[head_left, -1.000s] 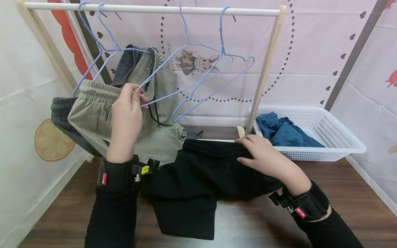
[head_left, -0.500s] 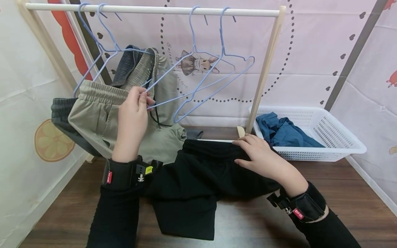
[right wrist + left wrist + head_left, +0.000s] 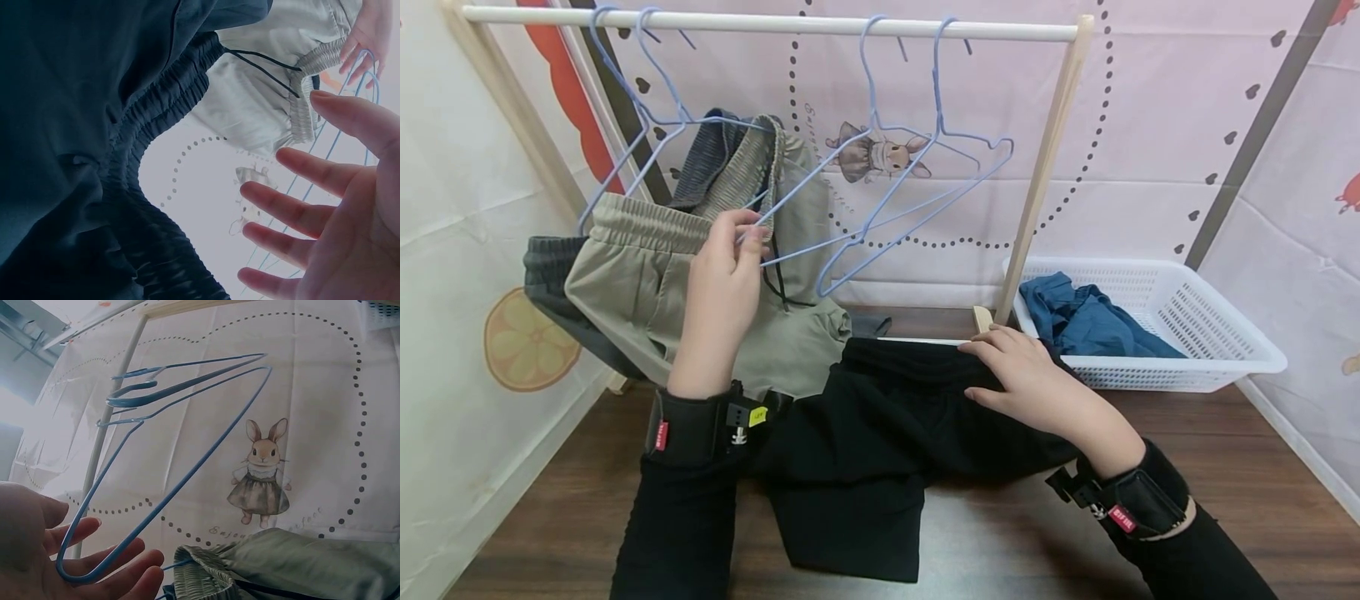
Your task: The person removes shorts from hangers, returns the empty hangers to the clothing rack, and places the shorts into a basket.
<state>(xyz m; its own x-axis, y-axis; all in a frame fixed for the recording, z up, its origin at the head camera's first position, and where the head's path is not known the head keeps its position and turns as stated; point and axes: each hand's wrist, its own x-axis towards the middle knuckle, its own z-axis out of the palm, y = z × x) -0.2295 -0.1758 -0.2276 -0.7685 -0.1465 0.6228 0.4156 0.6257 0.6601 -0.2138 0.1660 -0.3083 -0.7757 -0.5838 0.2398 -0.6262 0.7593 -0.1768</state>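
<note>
Patterned backdrop (image 3: 1157, 125); left hand (image 3: 726, 279) raised, fingers (image 3: 145, 584) curled round hanger (image 3: 170, 495); right hand (image 3: 1033, 379) splayed, empty, by shorts (image 3: 857, 467)

There are four hangers (image 3: 200, 462), one rack (image 3: 760, 21) and one basket (image 3: 1225, 364). Two hands (image 3: 722, 283), two wristbands (image 3: 692, 431). One black garment (image 3: 865, 450), one pale green garment (image 3: 628, 279), one dark grey garment (image 3: 552, 271). One blue heap (image 3: 1078, 321), pieces uncountable. One rabbit print (image 3: 887, 157), one orange slice print (image 3: 529, 342).

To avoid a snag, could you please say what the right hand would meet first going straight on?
Likely the waistband of the black garment: the right hand points toward it, though depth is unclear.
</note>
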